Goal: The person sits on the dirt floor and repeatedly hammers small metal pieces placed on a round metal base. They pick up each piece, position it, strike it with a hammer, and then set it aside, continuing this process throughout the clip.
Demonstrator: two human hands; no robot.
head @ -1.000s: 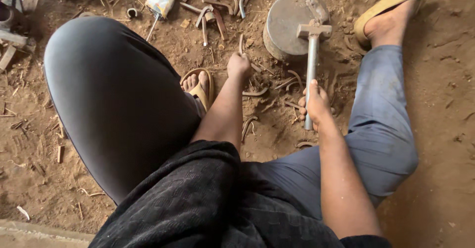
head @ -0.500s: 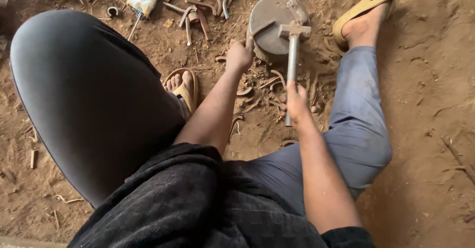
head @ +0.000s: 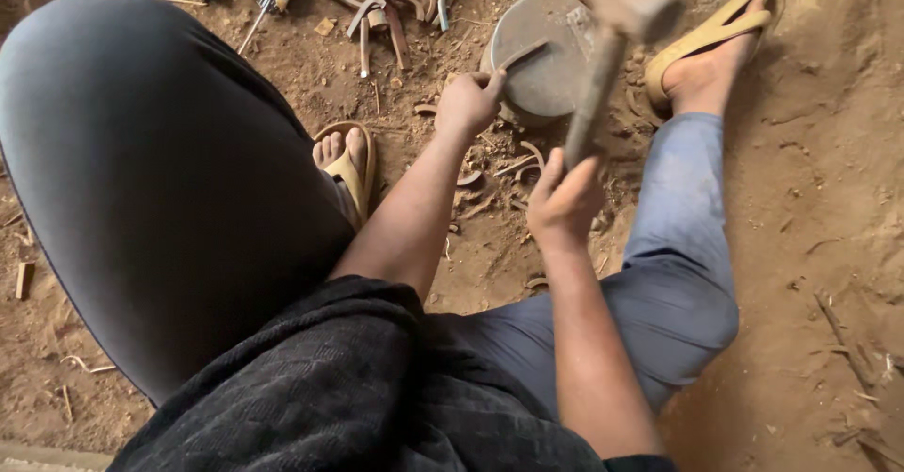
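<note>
Your right hand (head: 563, 201) is clenched round the wooden handle of a hammer (head: 603, 67), whose head is lifted toward twelve o'clock and blurred, so its exact shape is hard to tell. Your left hand (head: 469, 103) pinches one end of a thin bent metal strip (head: 523, 55), which lies across the flat top of the round metal block (head: 541, 63) at about one o'clock from that hand. More bent metal scraps (head: 386, 11) lie on the dirt floor (head: 810, 199) at eleven o'clock, and your sandalled feet rest either side of the block.
</note>
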